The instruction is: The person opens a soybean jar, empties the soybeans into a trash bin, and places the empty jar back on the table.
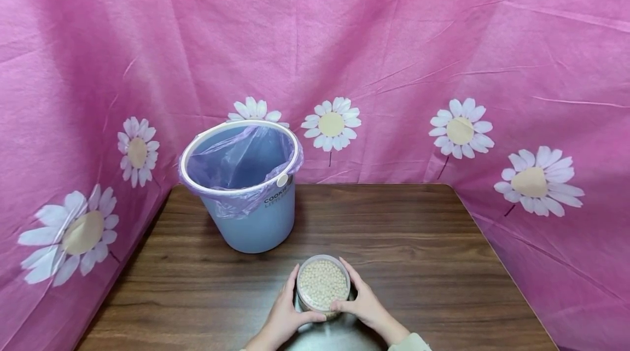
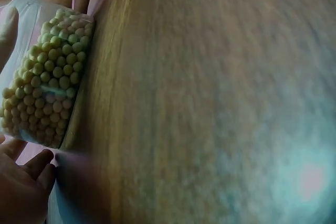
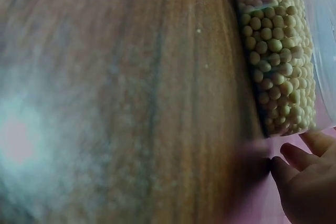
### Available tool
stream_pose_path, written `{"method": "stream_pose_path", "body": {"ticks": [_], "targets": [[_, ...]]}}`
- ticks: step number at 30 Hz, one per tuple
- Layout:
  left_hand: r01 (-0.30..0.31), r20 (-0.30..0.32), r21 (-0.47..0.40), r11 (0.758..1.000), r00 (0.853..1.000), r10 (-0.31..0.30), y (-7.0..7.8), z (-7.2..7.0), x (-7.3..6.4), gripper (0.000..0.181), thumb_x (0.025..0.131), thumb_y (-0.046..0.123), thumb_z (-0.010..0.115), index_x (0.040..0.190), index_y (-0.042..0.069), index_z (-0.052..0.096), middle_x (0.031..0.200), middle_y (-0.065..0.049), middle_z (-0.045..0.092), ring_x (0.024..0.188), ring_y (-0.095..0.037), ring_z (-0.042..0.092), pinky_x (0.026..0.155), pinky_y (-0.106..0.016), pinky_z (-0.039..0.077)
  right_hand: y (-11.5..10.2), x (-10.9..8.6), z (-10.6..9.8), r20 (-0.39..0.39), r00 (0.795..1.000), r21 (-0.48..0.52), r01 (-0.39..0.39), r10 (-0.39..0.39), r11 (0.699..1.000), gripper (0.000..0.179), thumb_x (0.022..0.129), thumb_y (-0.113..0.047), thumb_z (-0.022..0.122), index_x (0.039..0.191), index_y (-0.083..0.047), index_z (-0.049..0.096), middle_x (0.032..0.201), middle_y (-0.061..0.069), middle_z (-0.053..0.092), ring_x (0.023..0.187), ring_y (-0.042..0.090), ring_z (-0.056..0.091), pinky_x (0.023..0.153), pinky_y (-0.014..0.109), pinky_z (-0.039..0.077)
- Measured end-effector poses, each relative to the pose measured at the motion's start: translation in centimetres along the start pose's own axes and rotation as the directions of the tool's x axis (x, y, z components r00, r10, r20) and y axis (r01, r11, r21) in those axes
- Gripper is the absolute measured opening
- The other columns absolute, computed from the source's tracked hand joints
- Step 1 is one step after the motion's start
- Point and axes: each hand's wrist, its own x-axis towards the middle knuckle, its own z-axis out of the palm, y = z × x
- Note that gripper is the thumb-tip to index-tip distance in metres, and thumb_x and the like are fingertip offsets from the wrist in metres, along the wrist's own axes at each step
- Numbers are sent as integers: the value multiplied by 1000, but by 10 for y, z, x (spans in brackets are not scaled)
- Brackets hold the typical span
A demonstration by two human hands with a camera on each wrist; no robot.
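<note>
A round clear plastic tub [image 1: 323, 284] of pale yellow beans sits low over the front of the table, upright. From the wrist views I cannot tell if its base touches the wood. My left hand [image 1: 284, 315] holds it from the left, thumb across the near side and fingers along the wall. On the other side my right hand [image 1: 366, 303] grips it, its thumb over the near rim. The beans [image 2: 50, 77] fill much of the tub in the left wrist view, with clear wall above them. The right wrist view shows the beans [image 3: 278, 61] from the opposite side.
A blue bucket [image 1: 256, 225] lined with a purple plastic bag [image 1: 236, 206] under a white rim ring stands behind and left of the tub. The brown wooden table [image 1: 394, 230] reaches a pink daisy-printed cloth [image 1: 394, 66] on three sides.
</note>
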Motion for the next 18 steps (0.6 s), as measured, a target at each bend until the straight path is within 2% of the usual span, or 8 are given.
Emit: {"method": "stream_pose_path", "body": {"ticks": [9, 14, 18], "targets": [[-38, -2, 56, 998, 999, 38, 0, 2, 1, 123, 62, 42, 93, 156, 4, 22, 152, -27, 38, 139, -47, 36, 107, -69, 32, 2, -1, 0, 69, 997, 33, 25, -27, 999, 123, 61, -16, 94, 158, -11, 19, 157, 25, 33, 144, 45, 26, 114, 68, 17], [-57, -5, 83, 995, 998, 57, 0, 3, 1, 120, 63, 43, 92, 154, 4, 24, 150, -26, 40, 136, -47, 39, 104, -68, 35, 1, -1, 3, 69, 998, 63, -7, 3, 998, 127, 58, -10, 94, 158, -9, 17, 159, 23, 30, 145, 41, 25, 115, 63, 14], [-39, -16, 54, 998, 999, 40, -2, 4, 2, 119, 62, 45, 92, 154, 6, 26, 150, -24, 42, 136, -46, 40, 103, -68, 36, 0, -1, 4, 53, 999, 24, 5, -6, 1000, 124, 58, -9, 94, 157, -9, 20, 158, 22, 33, 144, 41, 27, 115, 60, 17]]}}
